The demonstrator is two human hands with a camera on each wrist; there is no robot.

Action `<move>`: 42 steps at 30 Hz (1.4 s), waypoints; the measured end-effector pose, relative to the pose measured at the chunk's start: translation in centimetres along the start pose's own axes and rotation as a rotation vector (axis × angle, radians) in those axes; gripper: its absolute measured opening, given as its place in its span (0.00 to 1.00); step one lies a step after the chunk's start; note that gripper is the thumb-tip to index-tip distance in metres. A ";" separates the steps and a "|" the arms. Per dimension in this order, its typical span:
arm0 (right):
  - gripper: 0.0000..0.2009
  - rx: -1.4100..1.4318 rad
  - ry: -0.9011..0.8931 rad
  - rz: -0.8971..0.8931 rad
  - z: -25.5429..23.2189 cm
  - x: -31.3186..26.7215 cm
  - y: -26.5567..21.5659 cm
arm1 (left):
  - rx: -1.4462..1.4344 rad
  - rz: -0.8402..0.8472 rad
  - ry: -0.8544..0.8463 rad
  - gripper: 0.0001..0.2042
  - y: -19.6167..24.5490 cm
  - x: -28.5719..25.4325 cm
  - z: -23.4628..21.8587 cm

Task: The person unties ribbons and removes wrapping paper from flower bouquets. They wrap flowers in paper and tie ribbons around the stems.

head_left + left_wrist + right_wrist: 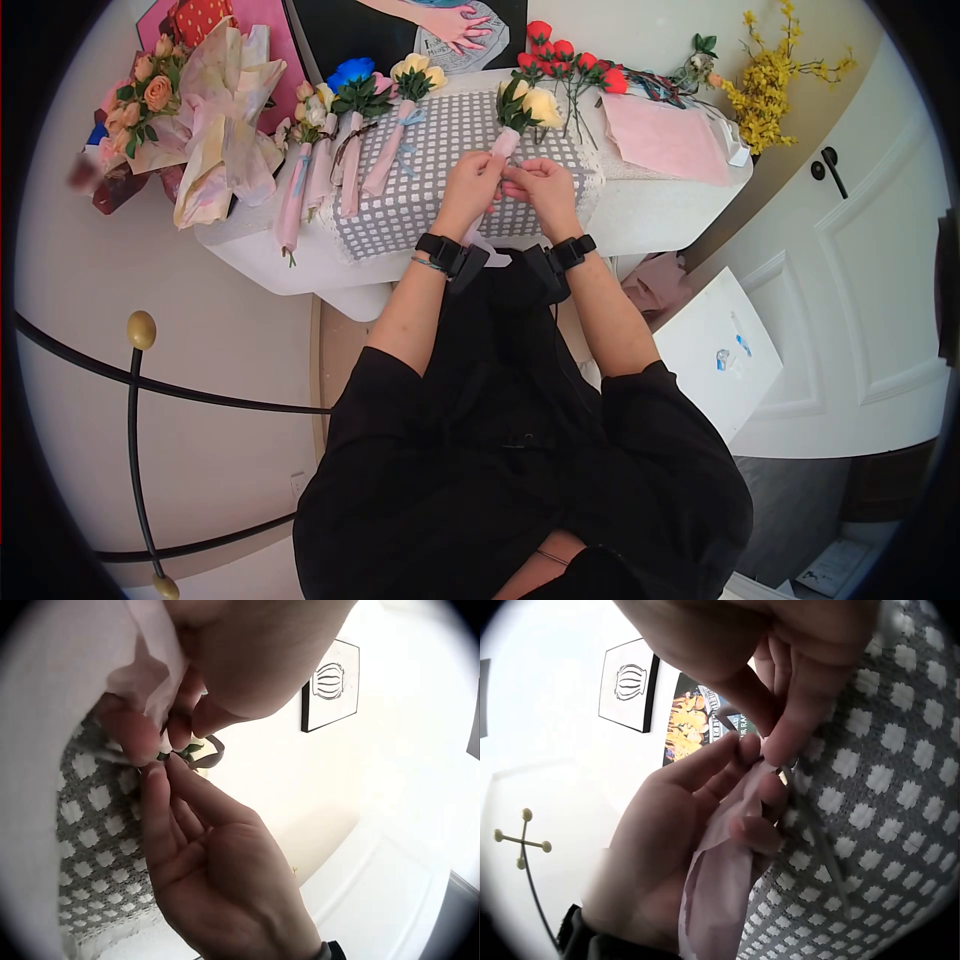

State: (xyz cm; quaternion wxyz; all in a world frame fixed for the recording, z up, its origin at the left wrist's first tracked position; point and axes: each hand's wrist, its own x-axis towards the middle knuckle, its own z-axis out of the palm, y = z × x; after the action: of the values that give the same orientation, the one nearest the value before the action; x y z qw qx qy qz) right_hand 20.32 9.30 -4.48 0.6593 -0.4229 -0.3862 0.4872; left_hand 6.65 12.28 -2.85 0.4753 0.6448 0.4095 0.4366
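Observation:
A bouquet of cream artificial roses (541, 107) with green leaves stands out beyond my hands, over the checked cloth. Its stems are wrapped in pale pink paper (506, 142), which hangs down past the left wrist. My left hand (470, 188) grips the wrapped stems, and the paper (724, 862) runs along its palm. Close beside it, my right hand (545, 192) pinches a thin ribbon (724, 718) between thumb and forefinger at the wrap. The ribbon (214, 754) bends in a loop near the leaves. Fingertips of both hands meet there and hide the crossing.
Several wrapped flowers (352, 165) lie left on the grey-and-white cloth (400, 222). Red roses (562, 62) lie behind, pink paper sheets (668, 138) at the right. A large bouquet (158, 95) stands far left, yellow flowers (768, 95) far right beside a white door (850, 280).

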 end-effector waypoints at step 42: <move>0.09 -1.134 -0.025 -0.520 1.1 -4.1 -3.4 | 0.397 0.198 -0.027 0.10 -1.8 1.7 -0.9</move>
State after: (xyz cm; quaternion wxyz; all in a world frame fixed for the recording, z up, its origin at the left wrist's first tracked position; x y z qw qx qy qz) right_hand 19.46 4.95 -1.29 0.4247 -0.5936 -0.6827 0.0348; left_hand 6.08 14.47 -4.14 0.2993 0.7686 0.4159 0.3831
